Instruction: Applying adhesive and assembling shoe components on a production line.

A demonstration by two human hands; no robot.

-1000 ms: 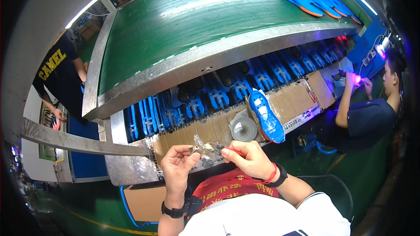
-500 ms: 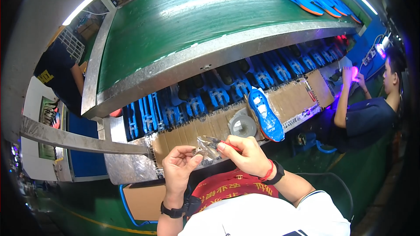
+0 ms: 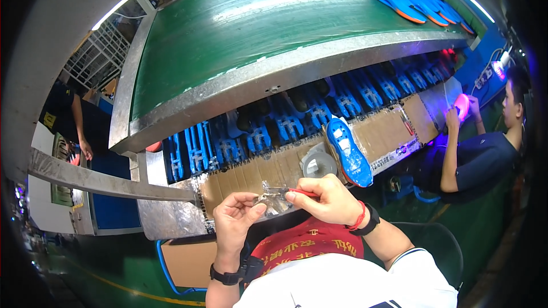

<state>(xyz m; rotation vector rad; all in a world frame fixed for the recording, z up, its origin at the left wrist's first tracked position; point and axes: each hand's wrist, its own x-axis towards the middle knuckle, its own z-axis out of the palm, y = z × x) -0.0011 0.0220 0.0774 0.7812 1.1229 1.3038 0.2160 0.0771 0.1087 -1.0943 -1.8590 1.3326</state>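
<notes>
My left hand [image 3: 235, 221] is closed, thumb and fingertips pinching a small thin piece [image 3: 261, 198] too small to name. In my right hand [image 3: 330, 202] is a red-handled tool [image 3: 306, 193] with a slim pointed metal tip, aimed left at that piece. Crinkled clear plastic [image 3: 278, 204] shows just beneath the tool tip; whether either hand holds it, I cannot tell. Both hands are above the near edge of a cardboard-covered bench [image 3: 240, 178]. A blue shoe sole with an orange edge [image 3: 350, 157] lies beyond my right hand, beside a round whitish dish or roll [image 3: 319, 166].
Past the cardboard runs a row of blue soles [image 3: 317, 115] under a metal-edged green conveyor [image 3: 257, 34]. More blue soles [image 3: 399, 3] lie on its far right. A co-worker [image 3: 479, 154] on the right holds a pink-lit piece; another person [image 3: 71, 114] stands left, behind a metal bar [image 3: 114, 182].
The tool's tip has turned slightly, lying flatter toward the piece at my left fingertips. The co-worker's pink-lit piece is turned more into view; the person at left has reached an arm down.
</notes>
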